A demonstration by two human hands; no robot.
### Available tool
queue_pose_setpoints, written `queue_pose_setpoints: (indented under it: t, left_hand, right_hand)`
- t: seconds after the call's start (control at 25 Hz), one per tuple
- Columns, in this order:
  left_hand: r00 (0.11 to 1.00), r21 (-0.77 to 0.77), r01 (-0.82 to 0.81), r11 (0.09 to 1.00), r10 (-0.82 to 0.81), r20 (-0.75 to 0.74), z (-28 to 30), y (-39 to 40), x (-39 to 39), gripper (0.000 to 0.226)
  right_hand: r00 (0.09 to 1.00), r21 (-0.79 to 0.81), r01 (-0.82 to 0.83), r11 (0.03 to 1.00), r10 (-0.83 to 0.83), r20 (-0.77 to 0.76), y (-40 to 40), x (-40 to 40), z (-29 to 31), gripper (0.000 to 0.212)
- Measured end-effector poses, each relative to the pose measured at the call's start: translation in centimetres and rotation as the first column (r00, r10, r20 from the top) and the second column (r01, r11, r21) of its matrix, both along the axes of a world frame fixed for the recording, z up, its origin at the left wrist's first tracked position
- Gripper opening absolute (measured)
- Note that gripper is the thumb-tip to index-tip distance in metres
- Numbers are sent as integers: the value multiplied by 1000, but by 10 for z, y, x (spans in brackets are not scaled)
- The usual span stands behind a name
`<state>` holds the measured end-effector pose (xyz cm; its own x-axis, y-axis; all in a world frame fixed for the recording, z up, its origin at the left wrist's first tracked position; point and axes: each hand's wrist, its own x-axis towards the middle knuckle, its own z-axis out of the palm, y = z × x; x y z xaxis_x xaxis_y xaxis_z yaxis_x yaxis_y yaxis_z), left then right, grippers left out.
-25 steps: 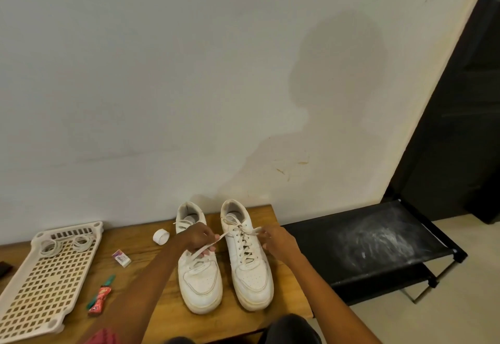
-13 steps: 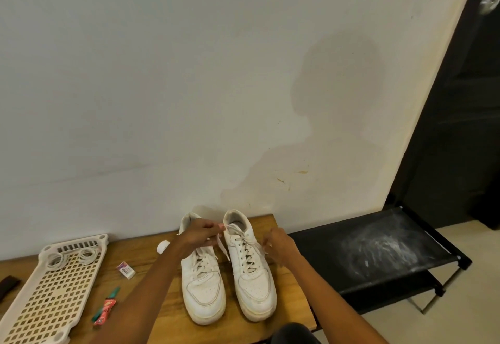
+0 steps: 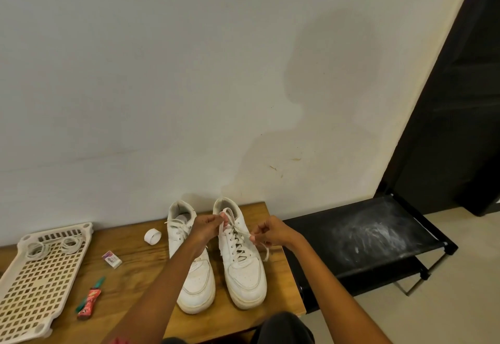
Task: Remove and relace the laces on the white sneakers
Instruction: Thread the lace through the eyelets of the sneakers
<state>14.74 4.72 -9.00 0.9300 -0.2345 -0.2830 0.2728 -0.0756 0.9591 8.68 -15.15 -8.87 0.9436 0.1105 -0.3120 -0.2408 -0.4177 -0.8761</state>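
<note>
Two white sneakers stand side by side on the wooden table (image 3: 130, 286), toes toward me. The left sneaker (image 3: 196, 276) is partly covered by my left forearm. The right sneaker (image 3: 242, 270) is laced, with its lace (image 3: 238, 238) loose at the top. My left hand (image 3: 207, 226) pinches one lace end above the right sneaker's tongue. Just right of that shoe, my right hand (image 3: 272, 231) pinches the other lace end, whose tail hangs down past the shoe's side.
A cream perforated plastic tray (image 3: 35, 281) holding coiled laces lies at the left. On the table are a white tape roll (image 3: 152, 236), a small box (image 3: 111, 259) and a red-green wrapper (image 3: 89, 299). A black rack (image 3: 362, 238) stands to the right, a dark door (image 3: 460, 86) behind it.
My left hand moved right, from over the left sneaker to the right sneaker's collar, lifting its lace end. My right hand stayed beside the shoe, holding the other end.
</note>
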Motion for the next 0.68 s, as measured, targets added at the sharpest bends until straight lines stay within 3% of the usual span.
queue_pose_setpoints:
  t: [0.12,0.2,0.32,0.56,0.68]
  left_hand:
    - [995,94,-7,996,-2,101,-3,5,4,14]
    - [994,20,-23,1000,20,111,0,1,5,23]
    - [991,-42,75,996,-69,114,2,-10,3,28]
    - [974,-38,-70,997,76,214,-12,-16,7,17]
    - [955,46,-92,995,76,285,-22,-15,6,18]
  right_hand:
    - [988,231,144,962,-154,24,12,1,-2,6]
    - [954,418,270,867,-300,6,25,3,-5,6]
    - [905,566,372,736,-422,-46,42,12,-12,14]
    - [875,689,409,599,-472,-108,46,14,-28,21]
    - [828,635,463,618,-557,-62,51,11,-35,20]
